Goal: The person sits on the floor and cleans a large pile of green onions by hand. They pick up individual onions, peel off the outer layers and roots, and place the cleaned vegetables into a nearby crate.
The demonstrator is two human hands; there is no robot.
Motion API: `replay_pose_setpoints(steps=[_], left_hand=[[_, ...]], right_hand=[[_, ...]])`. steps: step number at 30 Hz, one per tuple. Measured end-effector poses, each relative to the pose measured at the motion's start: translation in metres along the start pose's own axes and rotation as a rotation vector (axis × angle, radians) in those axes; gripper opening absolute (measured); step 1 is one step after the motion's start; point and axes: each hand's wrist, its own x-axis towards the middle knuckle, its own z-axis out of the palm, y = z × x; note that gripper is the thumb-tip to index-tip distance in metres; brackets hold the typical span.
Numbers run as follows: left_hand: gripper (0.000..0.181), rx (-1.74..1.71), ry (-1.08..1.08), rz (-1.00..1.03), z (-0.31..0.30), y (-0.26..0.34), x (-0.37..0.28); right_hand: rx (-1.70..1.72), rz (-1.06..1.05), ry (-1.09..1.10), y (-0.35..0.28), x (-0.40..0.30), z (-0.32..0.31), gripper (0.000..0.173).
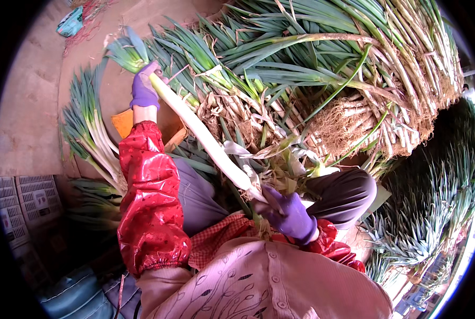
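Observation:
A long, peeled white leek or large green onion (199,131) lies diagonally across my lap. Its green top is in my left hand (147,85), which wears a purple glove and closes around the upper stalk. At the lower end, my right hand (287,211), also in a purple glove, grips the root end beside the torn outer skin. Stripped husks and leaves (287,167) are piled between my knees, close to my right hand. Beyond the stalk rests a row of unpeeled onions with dry brown outer leaves (225,107).
Large bundles with tangled roots (341,119) fill the upper right. Peeled stalks (102,135) lie at the left, near an orange object (122,123). Plastic crates (40,197) stand lower left. More green bundles (417,207) line the right side. A teal bag (70,22) lies far off.

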Motion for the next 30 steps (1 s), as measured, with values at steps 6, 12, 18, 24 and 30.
replay_pose_setpoints(steps=[6,12,18,24,30], left_hand=[[0.017,-0.192,-0.132,0.049,-0.045,0.010,0.025],[0.014,-0.135,-0.172,0.044,-0.014,0.012,0.010],[0.014,-0.059,-0.067,0.097,-0.018,0.020,-0.001],[0.015,-0.139,-0.135,0.082,-0.029,0.015,0.009],[0.016,-0.121,-0.129,0.052,-0.006,0.008,0.010]], right_hand=[[-0.068,-0.051,-0.041,0.025,-0.039,-0.035,0.046],[0.123,-0.174,0.021,0.038,0.059,-0.023,0.046],[0.385,-0.050,-0.159,0.040,0.038,0.011,0.013],[0.392,0.093,0.136,0.040,0.028,-0.010,0.028],[0.633,0.119,-0.367,0.034,0.072,0.006,0.030]])
